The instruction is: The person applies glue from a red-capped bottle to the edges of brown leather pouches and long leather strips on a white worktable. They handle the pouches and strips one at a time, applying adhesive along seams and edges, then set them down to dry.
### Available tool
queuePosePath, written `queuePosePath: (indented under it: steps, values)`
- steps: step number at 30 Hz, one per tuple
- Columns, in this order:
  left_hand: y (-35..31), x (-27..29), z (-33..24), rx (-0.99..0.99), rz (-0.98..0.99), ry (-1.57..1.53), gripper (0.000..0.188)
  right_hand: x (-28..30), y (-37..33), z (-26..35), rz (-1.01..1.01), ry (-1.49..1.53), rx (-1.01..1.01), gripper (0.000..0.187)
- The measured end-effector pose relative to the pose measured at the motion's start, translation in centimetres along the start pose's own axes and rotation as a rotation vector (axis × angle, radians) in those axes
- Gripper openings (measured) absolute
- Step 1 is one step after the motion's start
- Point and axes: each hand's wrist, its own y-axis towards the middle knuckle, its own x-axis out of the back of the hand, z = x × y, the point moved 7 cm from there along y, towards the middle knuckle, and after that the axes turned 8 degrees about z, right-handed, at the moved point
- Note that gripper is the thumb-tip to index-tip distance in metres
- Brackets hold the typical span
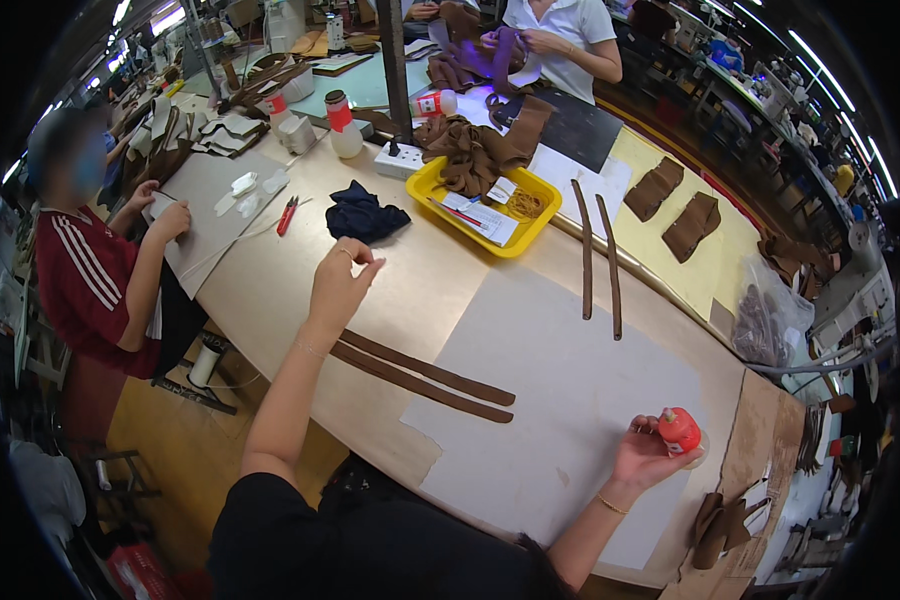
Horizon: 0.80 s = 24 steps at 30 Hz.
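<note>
My right hand (642, 459) is wrapped round a bottle with a red cap (680, 430), held above the right part of the grey sheet (540, 340). Over the bare table, near the crumpled dark blue cloth (364, 212), hovers my left hand (342, 282). Its fingers are curled in with thumb and fingertips close together; whatever they may pinch is too small to make out. Two brown strips (425, 380) lie side by side below my left hand, their right ends on the sheet. Another pair of narrow brown strips (585, 250) lies farther off to the right.
A yellow tray (530, 246) holds brown pieces, papers and rubber bands. Behind it stand a white power strip (398, 160) and a red-and-white bottle (343, 125). Red snips (287, 216) lie left. Brown pieces (722, 530) sit at right. A person in red (95, 270) works at left.
</note>
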Motion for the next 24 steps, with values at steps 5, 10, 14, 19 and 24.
queuePosePath:
  steps: [5, 10, 14, 19, 24]
  values:
    - [-1.5, -0.1, -3.2, -0.067, 0.044, -0.134, 0.012, 0.8, 0.1, 4.9, -0.023, 0.027, 0.176, 0.071]
    - [-1.6, -1.0, -4.8, -0.161, 0.064, -0.179, 0.006, 4.6, -2.3, 11.9, -0.068, 0.018, 0.352, 0.063]
    - [-3.0, -2.5, -2.3, -0.168, 0.119, -0.17, 0.017, 8.3, -5.2, 17.1, -0.185, 0.046, 0.528, 0.071]
    - [-3.3, -5.5, -2.9, -0.095, 0.36, -0.266, 0.036, 11.0, -11.9, 24.2, -0.307, 0.0, 0.781, 0.076]
    - [-2.6, -7.0, -5.2, -0.238, 0.343, -0.375, 0.036, 11.1, -16.0, 27.8, -0.356, -0.043, 0.905, 0.077]
